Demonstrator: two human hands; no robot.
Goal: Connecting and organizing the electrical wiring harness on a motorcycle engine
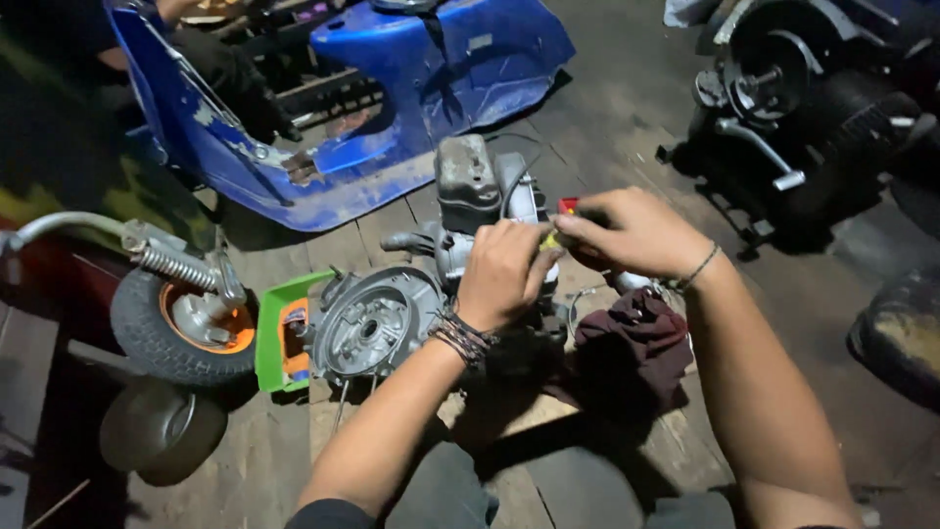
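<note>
Both hands [504, 274] [632, 233] over engine [411, 304]; rag [632, 343] beside.

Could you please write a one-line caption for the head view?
Both hands, left hand and right hand, pinch a small red-and-yellow part above a scooter engine.

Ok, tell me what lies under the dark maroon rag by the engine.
The crumpled dark maroon rag rests on worn wooden floor planks, against the grey metal engine block. A thin wire loop shows at its left edge. Whatever sits directly beneath the cloth is covered.
</note>
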